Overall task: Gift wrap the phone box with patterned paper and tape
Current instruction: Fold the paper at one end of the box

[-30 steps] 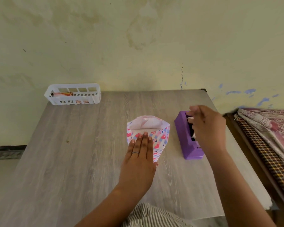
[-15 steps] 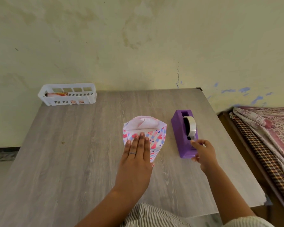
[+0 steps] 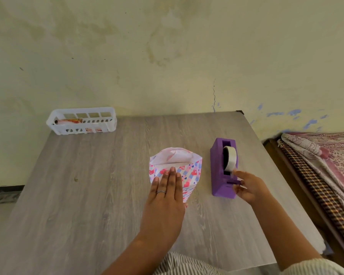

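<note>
The phone box (image 3: 193, 175), partly wrapped in white paper with pink hearts and blue squares, lies mid-table with its far paper end standing open. My left hand (image 3: 165, 197) presses flat on top of it, fingers straight. To its right stands a purple tape dispenser (image 3: 218, 167) holding a white tape roll (image 3: 230, 157). My right hand (image 3: 250, 187) is at the dispenser's near end by the cutter, thumb and fingers pinching the loose tape end.
A white slotted basket (image 3: 81, 121) with patterned items sits at the table's far left corner against the wall. The grey wooden table (image 3: 87, 195) ends just right of the dispenser. A bed with patterned cloth (image 3: 326, 165) lies beyond that edge.
My right hand came off the top of the tape roll and dropped to the dispenser's near end. The left hand stayed flat on the wrapped box.
</note>
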`<state>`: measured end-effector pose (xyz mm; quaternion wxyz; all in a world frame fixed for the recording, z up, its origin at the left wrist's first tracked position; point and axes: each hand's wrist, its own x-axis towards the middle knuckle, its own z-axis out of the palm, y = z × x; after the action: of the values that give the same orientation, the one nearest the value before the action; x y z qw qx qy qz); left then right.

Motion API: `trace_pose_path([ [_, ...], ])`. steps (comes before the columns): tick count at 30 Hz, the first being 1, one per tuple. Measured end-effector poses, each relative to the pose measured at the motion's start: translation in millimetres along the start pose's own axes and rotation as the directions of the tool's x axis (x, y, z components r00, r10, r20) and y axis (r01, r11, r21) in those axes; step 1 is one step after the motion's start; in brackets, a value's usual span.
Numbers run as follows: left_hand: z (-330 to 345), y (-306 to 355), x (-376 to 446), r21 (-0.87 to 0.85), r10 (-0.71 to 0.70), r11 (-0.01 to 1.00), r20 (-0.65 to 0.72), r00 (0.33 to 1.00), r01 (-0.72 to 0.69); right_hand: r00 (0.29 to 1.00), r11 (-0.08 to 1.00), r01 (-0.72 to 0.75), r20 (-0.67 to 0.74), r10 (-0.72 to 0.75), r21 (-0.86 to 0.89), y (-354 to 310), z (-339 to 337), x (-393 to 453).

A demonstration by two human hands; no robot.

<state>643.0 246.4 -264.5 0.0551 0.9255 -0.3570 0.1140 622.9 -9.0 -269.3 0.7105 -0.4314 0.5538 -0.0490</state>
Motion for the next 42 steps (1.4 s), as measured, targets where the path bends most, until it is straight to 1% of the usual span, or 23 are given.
trace_pose_path([
  [4, -1, 0, 2, 0.008, -0.004, 1.000, 0.015, 1.000, 0.003, 0.997, 0.983, 0.077, 0.009, -0.079, 0.166, 8, 4, -10],
  [7, -2, 1, 3, 0.014, -0.003, 1.000, 0.025, 1.000, 0.002, 0.988, 0.949, 0.154, -0.029, -0.152, 0.275, 26, 4, -10],
  [9, -3, 1, 3, 0.007, 0.002, 1.000, 0.025, 1.000, -0.002, 0.972, 0.910, 0.234, -0.065, -0.226, 0.343, 38, 7, -11],
  [12, 1, 0, 3, -0.008, 0.001, 1.000, 0.014, 1.000, -0.001, 0.939, 0.868, 0.344, -0.129, -0.319, 0.359, 52, 12, -10],
  [14, 2, -1, 3, -0.011, 0.004, 1.000, -0.006, 1.000, -0.004, 0.930, 0.874, 0.367, -0.141, -0.339, 0.319, 56, 12, -7],
  [16, 3, -2, 3, -0.008, 0.019, 1.000, -0.035, 0.999, -0.019, 0.940, 0.897, 0.340, -0.131, -0.315, 0.282, 57, 7, -2],
  [20, 4, -2, 4, -0.015, 0.030, 0.999, -0.046, 0.998, -0.031, 0.958, 0.939, 0.286, -0.043, -0.283, 0.191, 64, -4, 6],
  [24, 1, -1, 5, -0.019, 0.015, 1.000, -0.009, 1.000, -0.015, 0.971, 0.960, 0.240, -0.031, -0.238, 0.141, 73, -6, 5],
  [26, -1, 0, 6, -0.018, 0.016, 1.000, 0.014, 1.000, -0.016, 0.966, 0.963, 0.259, -0.042, -0.257, 0.078, 75, -7, 4],
  [29, -1, 0, 5, -0.023, 0.012, 1.000, 0.026, 1.000, -0.011, 0.941, 0.944, 0.316, -0.096, -0.325, -0.093, 73, -6, 5],
  [32, 1, -1, 5, -0.015, 0.003, 1.000, 0.016, 1.000, -0.003, 0.898, 0.893, 0.337, -0.182, -0.400, -0.297, 70, -1, 11],
  [35, 2, -1, 3, -0.006, 0.020, 1.000, -0.031, 0.999, -0.020, 0.859, 0.827, 0.362, -0.190, -0.475, -0.430, 72, 2, 17],
  [38, 3, -1, 3, -0.001, 0.026, 1.000, -0.049, 0.998, -0.026, 0.843, 0.782, 0.368, -0.174, -0.509, -0.503, 72, 3, 19],
  [42, 6, -2, 3, -0.027, 0.028, 0.999, -0.069, 0.997, -0.030, 0.852, 0.808, 0.274, -0.259, -0.456, -0.521, 85, -15, 26],
])
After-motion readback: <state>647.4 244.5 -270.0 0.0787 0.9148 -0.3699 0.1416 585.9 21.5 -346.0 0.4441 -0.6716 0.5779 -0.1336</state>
